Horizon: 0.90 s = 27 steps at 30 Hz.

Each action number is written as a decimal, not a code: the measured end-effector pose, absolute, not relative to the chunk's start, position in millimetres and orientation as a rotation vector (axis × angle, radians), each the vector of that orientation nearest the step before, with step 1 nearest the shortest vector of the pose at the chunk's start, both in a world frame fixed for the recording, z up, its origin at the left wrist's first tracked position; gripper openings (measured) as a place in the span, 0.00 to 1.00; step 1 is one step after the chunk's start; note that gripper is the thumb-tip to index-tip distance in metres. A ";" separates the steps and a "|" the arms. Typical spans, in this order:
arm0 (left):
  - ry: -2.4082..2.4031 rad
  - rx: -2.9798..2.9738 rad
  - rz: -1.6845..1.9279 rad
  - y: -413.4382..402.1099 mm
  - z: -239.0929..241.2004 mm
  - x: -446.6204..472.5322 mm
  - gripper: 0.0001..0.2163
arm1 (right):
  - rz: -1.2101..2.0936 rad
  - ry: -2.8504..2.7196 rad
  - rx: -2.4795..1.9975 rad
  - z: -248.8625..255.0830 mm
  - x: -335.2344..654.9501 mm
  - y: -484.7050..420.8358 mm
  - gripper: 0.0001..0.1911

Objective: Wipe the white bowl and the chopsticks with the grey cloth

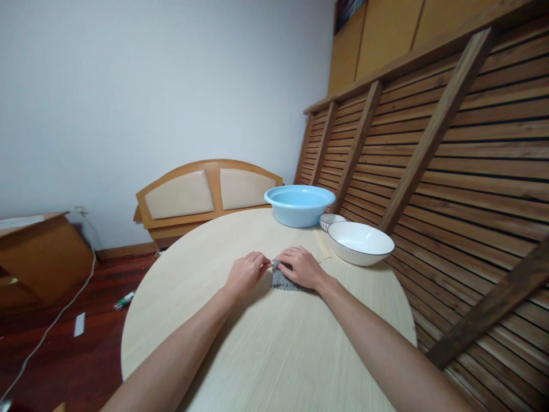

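A small grey cloth (281, 280) lies folded on the round pale wooden table (240, 349), near its middle. My right hand (299, 266) rests flat on top of the cloth, fingers together, pressing it down. My left hand (246, 273) sits just to the left, its fingertips pinched at the cloth's left corner. Most of the cloth is hidden under my right hand.
A light blue plastic basin (299, 205) stands at the table's far edge. To its right are a small white bowl (331, 220) and a large white bowl (360, 242), with pale chopsticks (321, 246) beside them. A slatted wooden wall (450, 171) runs along the right. A padded headboard (206, 194) leans on the far wall.
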<state>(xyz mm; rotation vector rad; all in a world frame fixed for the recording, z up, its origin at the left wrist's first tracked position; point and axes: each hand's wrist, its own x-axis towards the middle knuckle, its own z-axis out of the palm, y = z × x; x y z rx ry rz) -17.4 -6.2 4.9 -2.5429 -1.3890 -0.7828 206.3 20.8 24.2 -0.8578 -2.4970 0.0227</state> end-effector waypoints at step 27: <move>-2.218 -2.659 -0.925 -7.6 6.0 -3.3 0.20 | -0.108 -2.506 -0.802 18.5 202.4 22.4 0.07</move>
